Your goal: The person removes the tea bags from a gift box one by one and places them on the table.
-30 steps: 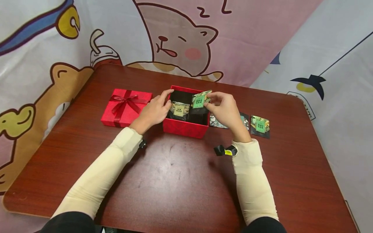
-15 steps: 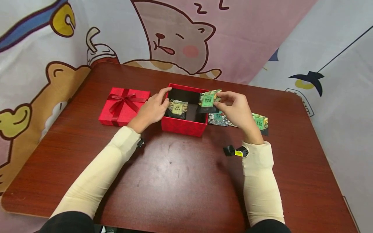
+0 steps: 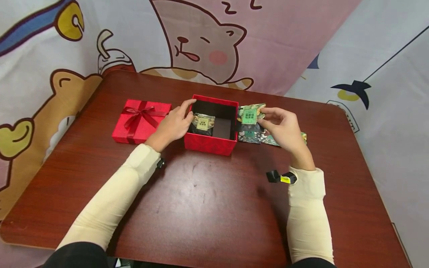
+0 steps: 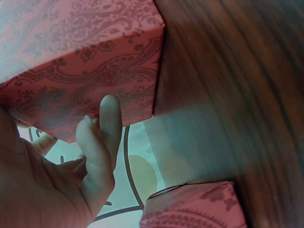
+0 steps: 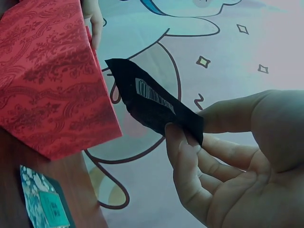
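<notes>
My right hand point(image 3: 282, 125) pinches a small sachet point(image 3: 250, 116) with a green label by its right edge, just right of the red gift box point(image 3: 210, 144). In the right wrist view the black back of the sachet point(image 5: 149, 97) shows a barcode, with thumb and fingers on one end. My left hand point(image 3: 175, 123) rests at the box's left side, fingertips at the rim; the left wrist view shows its fingers point(image 4: 110, 118) fairly straight beside the patterned wall. Inside the open box, a sachet with a yellow label point(image 3: 202, 123) lies on the left, and the dark bottom shows on the right.
A red lid point(image 3: 140, 128) with a ribbon bow lies left of the box. Right of the box, blue-green patterned sachets point(image 3: 249, 137) lie on the brown table point(image 3: 201, 208); another sachet point(image 3: 304, 137) is mostly hidden behind my right hand. A cartoon-printed cloth hangs behind.
My right hand has lifted the green-labelled sachet out of the box and carried it right, past the rim. The left hand has stayed at the box's left side.
</notes>
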A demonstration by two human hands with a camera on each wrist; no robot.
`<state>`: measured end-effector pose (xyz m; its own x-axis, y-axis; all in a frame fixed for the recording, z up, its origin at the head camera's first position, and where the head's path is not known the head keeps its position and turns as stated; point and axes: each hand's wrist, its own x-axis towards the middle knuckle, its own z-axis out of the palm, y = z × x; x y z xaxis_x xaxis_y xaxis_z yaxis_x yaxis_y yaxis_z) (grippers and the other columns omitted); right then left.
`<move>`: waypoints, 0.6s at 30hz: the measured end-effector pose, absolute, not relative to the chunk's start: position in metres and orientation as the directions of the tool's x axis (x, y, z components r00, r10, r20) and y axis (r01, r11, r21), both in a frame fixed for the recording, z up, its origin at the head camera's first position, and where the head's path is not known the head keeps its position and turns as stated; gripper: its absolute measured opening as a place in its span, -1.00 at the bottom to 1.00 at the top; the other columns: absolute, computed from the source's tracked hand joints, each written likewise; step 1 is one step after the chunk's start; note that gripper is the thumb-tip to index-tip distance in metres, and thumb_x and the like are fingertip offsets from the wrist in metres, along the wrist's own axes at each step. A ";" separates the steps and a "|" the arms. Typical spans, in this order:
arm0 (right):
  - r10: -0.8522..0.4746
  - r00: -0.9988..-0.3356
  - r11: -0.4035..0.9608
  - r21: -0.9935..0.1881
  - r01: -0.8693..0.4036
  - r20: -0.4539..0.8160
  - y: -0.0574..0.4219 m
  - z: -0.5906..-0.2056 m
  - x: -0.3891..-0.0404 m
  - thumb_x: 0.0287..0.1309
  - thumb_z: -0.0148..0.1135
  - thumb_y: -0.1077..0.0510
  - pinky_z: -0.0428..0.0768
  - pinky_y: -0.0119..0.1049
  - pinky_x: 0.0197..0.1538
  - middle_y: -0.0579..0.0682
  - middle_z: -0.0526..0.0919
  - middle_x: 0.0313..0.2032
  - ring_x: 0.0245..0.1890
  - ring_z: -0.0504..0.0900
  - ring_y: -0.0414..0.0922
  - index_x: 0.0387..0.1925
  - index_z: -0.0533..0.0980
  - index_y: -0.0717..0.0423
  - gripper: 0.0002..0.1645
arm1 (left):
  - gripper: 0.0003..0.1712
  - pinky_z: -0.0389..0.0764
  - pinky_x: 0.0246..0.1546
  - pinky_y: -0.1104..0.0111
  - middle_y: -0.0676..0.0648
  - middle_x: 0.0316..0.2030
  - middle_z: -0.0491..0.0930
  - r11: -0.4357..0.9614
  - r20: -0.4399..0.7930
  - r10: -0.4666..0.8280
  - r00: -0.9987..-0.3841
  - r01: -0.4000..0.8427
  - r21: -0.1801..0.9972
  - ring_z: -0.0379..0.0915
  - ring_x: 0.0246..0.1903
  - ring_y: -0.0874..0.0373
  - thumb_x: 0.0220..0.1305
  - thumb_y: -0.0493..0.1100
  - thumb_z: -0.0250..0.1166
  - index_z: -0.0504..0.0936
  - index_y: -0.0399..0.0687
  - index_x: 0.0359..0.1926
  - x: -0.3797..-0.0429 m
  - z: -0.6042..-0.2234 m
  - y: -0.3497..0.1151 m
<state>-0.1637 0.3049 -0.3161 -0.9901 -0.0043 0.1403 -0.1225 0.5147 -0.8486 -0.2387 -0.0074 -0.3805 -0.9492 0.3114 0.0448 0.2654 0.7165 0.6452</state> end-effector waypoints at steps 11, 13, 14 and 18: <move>0.048 -0.992 0.507 -0.859 -0.074 0.113 0.322 -0.321 -0.153 0.22 0.26 0.32 0.59 -0.41 -0.44 -0.20 0.65 -0.30 -0.40 0.63 -0.35 0.11 0.56 0.30 -0.60 | -0.39 0.41 0.12 -0.11 -0.28 0.18 0.46 0.717 0.030 0.324 -0.946 0.266 0.645 0.39 0.22 -0.13 0.46 0.02 -0.10 0.14 0.22 0.50 -0.239 -0.380 -0.008; 0.046 -0.993 0.504 -0.861 -0.073 0.111 0.325 -0.324 -0.152 0.22 0.25 0.34 0.59 -0.43 -0.45 -0.20 0.64 -0.30 -0.41 0.62 -0.37 0.12 0.55 0.32 -0.59 | -0.39 0.41 0.11 -0.11 -0.28 0.17 0.46 0.718 0.031 0.326 -0.945 0.268 0.642 0.39 0.21 -0.13 0.47 0.03 -0.11 0.13 0.22 0.50 -0.239 -0.380 -0.008; 0.047 -0.993 0.502 -0.862 -0.072 0.110 0.327 -0.326 -0.151 0.22 0.25 0.34 0.58 -0.43 -0.46 -0.19 0.64 -0.30 -0.42 0.62 -0.37 0.12 0.55 0.33 -0.58 | -0.39 0.42 0.11 -0.11 -0.28 0.17 0.46 0.718 0.031 0.326 -0.945 0.269 0.642 0.39 0.21 -0.13 0.47 0.03 -0.11 0.13 0.22 0.50 -0.239 -0.380 -0.008; 0.055 -0.994 0.497 -0.866 -0.053 0.093 0.332 -0.332 -0.149 0.21 0.27 0.33 0.57 -0.44 -0.47 -0.09 0.65 -0.28 -0.44 0.60 -0.37 0.12 0.55 0.33 -0.58 | -0.39 0.42 0.11 -0.11 -0.29 0.16 0.47 0.721 0.034 0.323 -0.946 0.269 0.638 0.39 0.21 -0.14 0.47 0.02 -0.10 0.13 0.21 0.50 -0.238 -0.379 -0.008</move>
<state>-0.1487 0.3315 -0.3316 -0.9942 0.0549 0.0929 -0.0535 0.4969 -0.8661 -0.2384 -0.0082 -0.3790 -0.9457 0.3233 0.0339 0.2694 0.7210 0.6384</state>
